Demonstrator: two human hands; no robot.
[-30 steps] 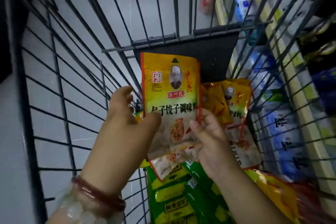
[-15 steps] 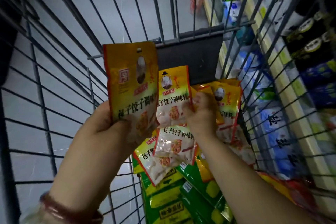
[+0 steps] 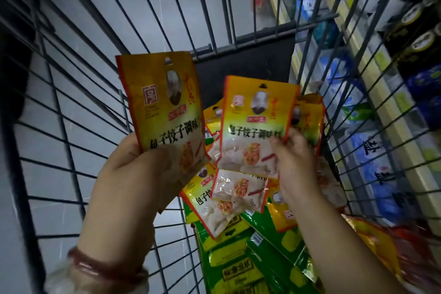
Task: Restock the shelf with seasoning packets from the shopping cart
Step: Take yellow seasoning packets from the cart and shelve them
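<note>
Inside the wire shopping cart [image 3: 78,107], my left hand [image 3: 133,174] grips a yellow seasoning packet [image 3: 164,102] by its lower part and holds it upright. To its right, my right hand [image 3: 296,160] pinches a second yellow seasoning packet [image 3: 253,124] by its right edge, lifted above the pile. More yellow packets [image 3: 214,203] lie beneath it, and others stand behind my right hand, partly hidden.
Green and yellow bags [image 3: 236,265] lie on the cart floor in front. A dark panel [image 3: 238,64] forms the cart's far end. Through the right wire wall stand store shelves [image 3: 372,93] with blue and white packages and dark bottles. Grey floor shows on the left.
My left hand took the first packet and carried it to the left. My right hand reached into the pile, took hold of a second packet and raised it.
</note>
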